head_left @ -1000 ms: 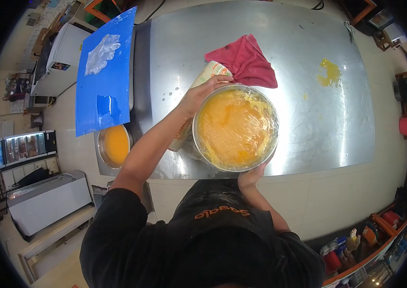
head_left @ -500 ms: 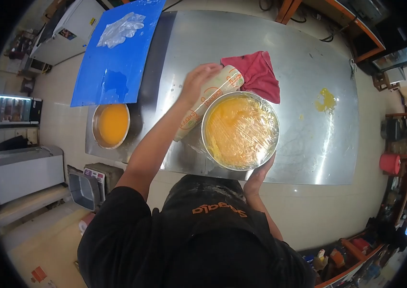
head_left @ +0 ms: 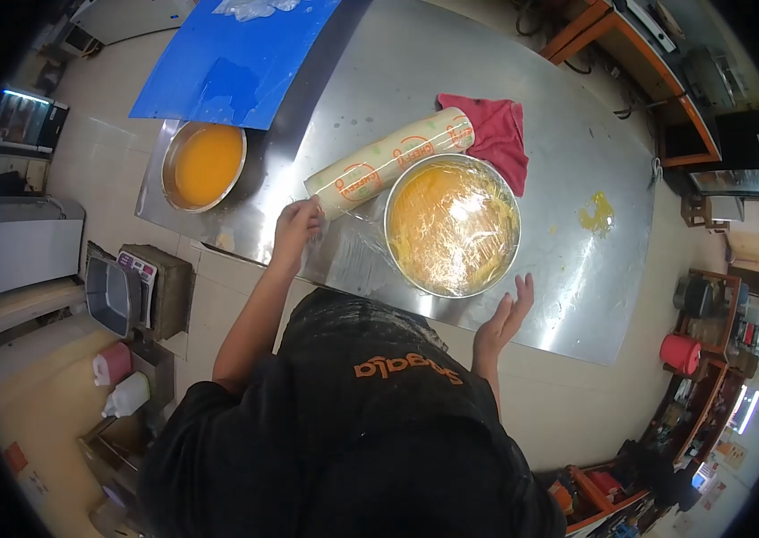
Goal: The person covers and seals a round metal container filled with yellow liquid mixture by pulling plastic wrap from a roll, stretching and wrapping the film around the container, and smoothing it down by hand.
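A round metal bowl (head_left: 453,226) of yellow-orange contents, its top covered by shiny clear film, rests on the steel table. Behind it and to its left, a printed roll of plastic wrap (head_left: 388,160) lies slantwise. My left hand (head_left: 299,226) is at the roll's lower left end with its fingers curled together; what they hold, if anything, is too small to tell. Loose clear film shows between the roll and the bowl. My right hand (head_left: 507,316) is off the bowl at its lower right, fingers spread, holding nothing. A red cloth (head_left: 498,143) touches the roll's far end.
At the left of the steel table (head_left: 568,269) stands a second bowl of orange liquid (head_left: 207,166), partly under a blue board (head_left: 241,67) bearing a clear plastic glove (head_left: 254,7). A yellow spill (head_left: 596,213) marks the table's right side.
My left hand has moved down along the roll from its far end to its near end. My right hand has let go of the bowl's side and opened. The view has turned.
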{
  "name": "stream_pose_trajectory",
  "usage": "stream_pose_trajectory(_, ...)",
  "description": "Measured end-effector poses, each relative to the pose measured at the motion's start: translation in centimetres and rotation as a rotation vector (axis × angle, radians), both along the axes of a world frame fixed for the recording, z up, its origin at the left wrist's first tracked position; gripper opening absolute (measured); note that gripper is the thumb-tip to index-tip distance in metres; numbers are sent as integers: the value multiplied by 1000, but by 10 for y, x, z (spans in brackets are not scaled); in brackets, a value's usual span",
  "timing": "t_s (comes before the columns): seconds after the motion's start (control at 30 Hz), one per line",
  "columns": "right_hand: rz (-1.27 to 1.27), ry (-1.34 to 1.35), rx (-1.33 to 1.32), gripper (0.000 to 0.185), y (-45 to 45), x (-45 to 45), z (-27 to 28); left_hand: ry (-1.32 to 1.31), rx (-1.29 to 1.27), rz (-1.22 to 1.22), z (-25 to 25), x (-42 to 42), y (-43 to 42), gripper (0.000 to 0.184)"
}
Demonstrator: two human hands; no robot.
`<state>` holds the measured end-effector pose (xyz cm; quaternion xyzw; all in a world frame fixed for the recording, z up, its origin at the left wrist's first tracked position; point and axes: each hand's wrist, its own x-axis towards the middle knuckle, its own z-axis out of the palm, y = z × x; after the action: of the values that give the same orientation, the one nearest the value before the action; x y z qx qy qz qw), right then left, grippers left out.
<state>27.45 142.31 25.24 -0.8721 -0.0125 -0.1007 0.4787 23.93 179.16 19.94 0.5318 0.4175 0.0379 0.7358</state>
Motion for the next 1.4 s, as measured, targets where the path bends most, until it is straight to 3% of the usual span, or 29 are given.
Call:
stream_pose_trajectory(0.1,114,-36,60,44,-6,54,2,-147,-196,12,-12,4,-8,51)
stream_pose_trajectory(0.13,153,-6,150,43,-7,77,-3,-213,-102,-4,-6,8,-14,53)
stream_pose_trajectory(0.2,285,223,374,45,4,120,7,-345,85,-44,9,20,-26,57)
stream_pose_trajectory(0.3,496,538,585,52,21,187,-11,-339,-288,57,4,43,-15,48)
stream_pose_trajectory(0.33,566,639,706,55,30,200,-12,-315,-312,82,-2,50,-11,48)
stream_pose_trajectory(0.43,827,862,738,60,33,225,-12,-275,-346,169,-20,66,-7,49)
stream_pose_trajectory(0.73,636,810,441,51,26,221,-17,-509,-208,147,4,86,9,48)
stream_pose_trajectory(0.93,515,793,475,48,22,201,-7,-442,-159,183,-35,92,15,51)
stream_pose_trajectory(1.13,471,754,474,48,22,191,-6,-381,-34,133,-22,87,13,51)
stream_pose_trajectory(1.23,460,740,436,51,19,192,-9,-309,155,131,-7,79,8,47)
stream_pose_trajectory(1.33,383,666,430,55,16,183,-9,-22,638,305,-16,56,-8,37)
stream_pose_trajectory(1.4,307,649,583,60,17,175,-6,-143,940,162,-10,32,-18,37)
